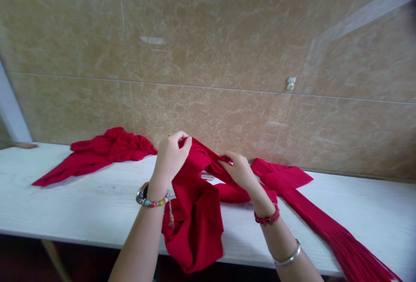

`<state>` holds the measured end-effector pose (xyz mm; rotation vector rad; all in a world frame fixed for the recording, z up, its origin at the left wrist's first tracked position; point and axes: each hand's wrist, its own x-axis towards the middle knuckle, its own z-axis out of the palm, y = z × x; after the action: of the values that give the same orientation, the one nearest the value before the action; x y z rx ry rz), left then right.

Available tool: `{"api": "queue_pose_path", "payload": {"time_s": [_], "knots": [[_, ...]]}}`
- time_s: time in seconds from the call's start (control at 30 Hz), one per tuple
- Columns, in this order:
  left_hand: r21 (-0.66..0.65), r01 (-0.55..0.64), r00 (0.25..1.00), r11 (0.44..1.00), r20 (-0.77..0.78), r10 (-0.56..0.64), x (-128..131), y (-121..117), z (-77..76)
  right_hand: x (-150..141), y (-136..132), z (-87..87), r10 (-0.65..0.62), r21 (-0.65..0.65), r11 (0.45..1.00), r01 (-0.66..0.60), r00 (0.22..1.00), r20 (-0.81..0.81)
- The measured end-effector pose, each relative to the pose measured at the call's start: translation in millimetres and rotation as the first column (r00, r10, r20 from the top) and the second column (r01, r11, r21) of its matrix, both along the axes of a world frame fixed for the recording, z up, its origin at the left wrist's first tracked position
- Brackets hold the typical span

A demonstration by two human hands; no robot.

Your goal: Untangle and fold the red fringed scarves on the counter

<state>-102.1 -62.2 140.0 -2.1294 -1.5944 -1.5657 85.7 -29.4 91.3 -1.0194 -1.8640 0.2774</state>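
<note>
Cloth (198,217) is hanging over the bench (81,212), my left hand (171,155) and right hand (239,171) each pinching its upper edge, apparently so that span is running taut while the loose folds are drooping.

We hold a long piece of plain, deep-red woven cloth (198,199), soft and loosely creased. Its upper edge is drawn into a narrow band that slopes down from our left fingers (186,144) to our right fingers (231,158). Below the left end, we see the cloth drop in broad, bunched folds, the lowest bulging in front of the near edge of the white tabletop (107,212). More red cloth lies below the right end; we cannot tell whether it joins.
</note>
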Motion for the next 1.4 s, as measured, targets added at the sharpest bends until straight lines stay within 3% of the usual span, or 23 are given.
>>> {"api": "queue_pose_path", "payload": {"time_s": [0.07, 0.13, 0.23, 0.33, 0.4, 0.6, 0.73, 0.8, 0.9, 1.0, 1.17, 1.3, 1.4], "knots": [[-0.071, 0.014, 0.998, 0.997, -0.064, -0.018, -4.6, 0.9, -0.4, 4.1, 1.2, 1.3, 0.025, 0.013, 1.0, -0.023, 0.995, -0.1], [-0.198, 0.149, 0.977, 0.969, -0.119, -0.174, -5.5, 0.7, -1.2, 7.1, -1.5, 4.5, 0.091, -0.007, 0.996, -0.093, 0.985, -0.149], [-0.344, 0.365, 0.902, 0.865, -0.1, -0.421, 0.7, -2.6, -2.6, 7.7, -8.3, 9.5, 0.183, -0.071, 0.978, -0.197, 0.969, -0.169], [-0.388, 0.48, 0.841, 0.786, -0.049, -0.538, 11.7, -5.9, -5.3, 5.1, -12.4, 12.2, 0.187, -0.097, 0.972, -0.212, 0.957, -0.221], [-0.374, 0.502, 0.834, 0.78, -0.03, -0.551, 18.3, -5.7, -7.8, 3.8, -13.0, 12.6, 0.162, -0.088, 0.978, -0.189, 0.955, -0.249], [-0.238, 0.465, 0.878, 0.853, -0.004, -0.479, 21.1, 2.2, -8.6, 5.9, -14.3, 12.6, 0.041, -0.001, 0.999, -0.041, 0.984, -0.175], [-0.161, 0.421, 0.907, 0.893, 0.083, -0.413, 14.6, 7.0, -7.3, 3.4, -26.6, 16.3, -0.059, 0.19, 0.979, 0.068, 0.997, -0.052], [-0.157, 0.418, 0.908, 0.895, 0.103, -0.407, 13.3, 9.4, -8.7, 0.2, -35.5, 18.5, 0.027, 0.266, 0.963, -0.049, 0.996, 0.085], [-0.146, 0.412, 0.91, 0.9, 0.122, -0.397, 14.4, 11.2, -11.1, -5.6, -43.4, 18.5, 0.134, 0.255, 0.941, -0.223, 0.937, 0.324], [-0.129, 0.387, 0.92, 0.913, 0.123, -0.372, 17.2, 9.5, -10.9, -11.5, -39.5, 13.3, 0.054, 0.246, 0.952, -0.183, 0.889, 0.454], [-0.062, 0.284, 0.953, 0.957, 0.125, -0.275, 13.9, 12.3, -9.2, -12.3, -30.8, 7.9, 0.017, 0.26, 0.949, -0.178, 0.852, 0.523], [0.041, 0.054, 0.961, 0.998, 0.269, -0.063, -11.9, 30.6, -11.5, 7.9, -40.2, 19.8, 0.14, 0.249, 0.924, -0.29, 0.863, 0.486], [0.082, -0.084, 0.923, 0.993, 0.382, 0.047, -33.9, 42.5, -14.2, 27.1, -49.8, 31.0, 0.278, 0.114, 0.919, -0.378, 0.825, 0.491]]}}
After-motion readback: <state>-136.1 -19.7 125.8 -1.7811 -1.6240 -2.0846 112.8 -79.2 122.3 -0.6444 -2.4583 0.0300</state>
